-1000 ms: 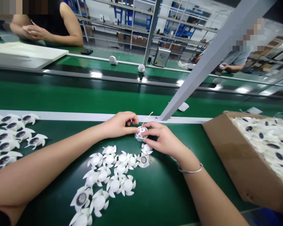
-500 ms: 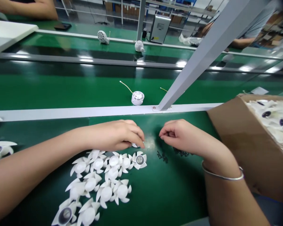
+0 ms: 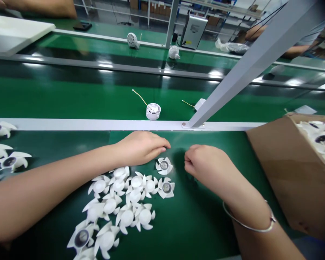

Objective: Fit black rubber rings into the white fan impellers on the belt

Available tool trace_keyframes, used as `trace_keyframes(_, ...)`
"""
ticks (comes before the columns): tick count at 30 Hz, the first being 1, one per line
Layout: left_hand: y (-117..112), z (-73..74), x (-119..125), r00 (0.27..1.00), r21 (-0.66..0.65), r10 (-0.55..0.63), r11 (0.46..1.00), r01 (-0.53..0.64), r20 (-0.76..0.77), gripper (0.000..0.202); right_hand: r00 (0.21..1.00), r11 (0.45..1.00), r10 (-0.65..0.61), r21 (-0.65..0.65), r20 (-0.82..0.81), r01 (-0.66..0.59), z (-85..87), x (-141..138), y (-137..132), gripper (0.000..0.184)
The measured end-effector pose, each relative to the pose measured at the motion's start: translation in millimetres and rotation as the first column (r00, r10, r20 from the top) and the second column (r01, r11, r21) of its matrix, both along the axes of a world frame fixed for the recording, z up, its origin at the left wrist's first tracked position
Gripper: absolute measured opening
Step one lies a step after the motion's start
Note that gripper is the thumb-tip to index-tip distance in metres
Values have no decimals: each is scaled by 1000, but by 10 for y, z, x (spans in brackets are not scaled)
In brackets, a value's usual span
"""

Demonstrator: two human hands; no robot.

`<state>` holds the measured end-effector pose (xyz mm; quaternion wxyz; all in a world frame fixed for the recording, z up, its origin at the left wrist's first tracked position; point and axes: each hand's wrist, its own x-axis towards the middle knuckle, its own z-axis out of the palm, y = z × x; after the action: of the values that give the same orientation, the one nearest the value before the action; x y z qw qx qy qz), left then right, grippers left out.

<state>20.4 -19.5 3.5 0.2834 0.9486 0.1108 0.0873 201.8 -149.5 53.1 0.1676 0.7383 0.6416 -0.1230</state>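
My left hand point(image 3: 144, 147) is stretched out over the green bench, fingers extended and nothing visible in them. Just below its fingertips a small white fan impeller point(image 3: 164, 165) lies with its metal-lined hub facing up. A second impeller point(image 3: 166, 187) in the same position sits below that one. Several more white impellers point(image 3: 126, 217), mostly hub-cap up, are clustered under my left forearm. My right hand point(image 3: 202, 160) is closed, fingers curled down close to the bench; whatever they hold is hidden. A metal bangle point(image 3: 249, 225) circles my right wrist.
A cardboard box point(image 3: 276, 162) of white parts stands at right. More impellers point(image 3: 12, 161) lie at far left. Beyond the white rail point(image 3: 56, 124), a round white housing point(image 3: 153, 112) with a wire sits on the green belt. A slanted metal post point(image 3: 238, 68) rises at right. Other people sit opposite.
My left hand has come off the upper impeller, leaving it on the bench. My right hand has lowered over the spot where small dark pieces lay. A white part on the belt has emerged beside the post.
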Motion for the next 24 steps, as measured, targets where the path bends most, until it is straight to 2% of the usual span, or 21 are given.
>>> trace_keyframes(3, 10, 48, -8, 1000, -101, -11, 995, 13, 24, 27, 1000, 1000, 14, 25, -5, -13, -18, -5, -2, 18)
trace_keyframes(6, 4, 137, -40, 990, -236, -134, 961, 142, 50, 35, 1000, 999, 23, 41, -18, -22, -60, 39, -20, 18)
trace_keyframes(8, -22, 162, -55, 974, -257, -215, 940, 225, 67, 38, 1000, 998, 19, 65, -10, -18, -86, 70, -29, 18)
trace_keyframes(10, -45, 145, -54, 971, -250, -233, 938, 240, 59, 36, 998, 990, 34, 140, -46, -27, -103, 89, -33, 16)
trace_keyframes(13, -39, 76, -34, 987, -275, -155, 948, 163, 53, 34, 940, 949, 128, 315, -315, -24, -117, 73, -37, 10)
trace_keyframes(16, 1, 19, -21, 998, -362, -38, 930, 56, 57, 44, 786, 907, 242, 420, -569, 24, -160, -6, -38, 7)
trace_keyframes(19, 28, -10, -22, 999, -440, 7, 898, 17, 53, 50, 748, 884, 285, 465, -600, 36, -256, -95, -20, 8)
trace_keyframes(24, 29, -28, -25, 997, -452, 5, 891, 30, 76, 47, 801, 849, 336, 528, -495, -30, -398, -153, 30, 9)
